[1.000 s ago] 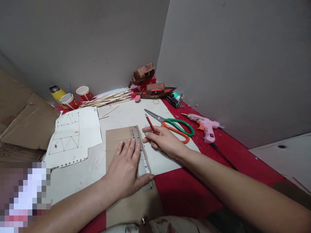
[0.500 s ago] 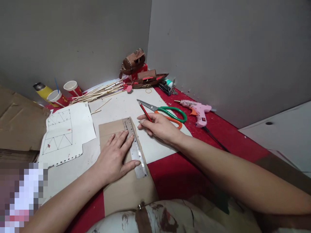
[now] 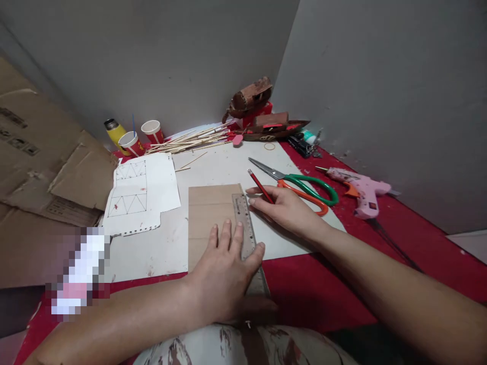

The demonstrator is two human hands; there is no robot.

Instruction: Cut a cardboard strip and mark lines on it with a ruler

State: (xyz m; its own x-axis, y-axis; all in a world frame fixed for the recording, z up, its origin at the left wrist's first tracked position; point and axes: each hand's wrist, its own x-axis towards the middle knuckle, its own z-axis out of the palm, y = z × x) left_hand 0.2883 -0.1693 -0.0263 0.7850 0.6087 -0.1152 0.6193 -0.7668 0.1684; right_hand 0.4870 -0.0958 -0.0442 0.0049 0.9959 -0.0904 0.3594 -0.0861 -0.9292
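No legible text: ruler [image 3: 247,237] markings too small, cardboard box [image 3: 36,147] print (dark blocks) blurred.

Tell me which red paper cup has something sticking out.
The left red paper cup, beside the yellow cylindrical bottle; a thin blue stick rises from it, while the right cup shows none.

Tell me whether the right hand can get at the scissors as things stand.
Probably yes: the right hand is beside the scissors, and nothing seems to block the way, though the red pencil it holds might hinder its grip.
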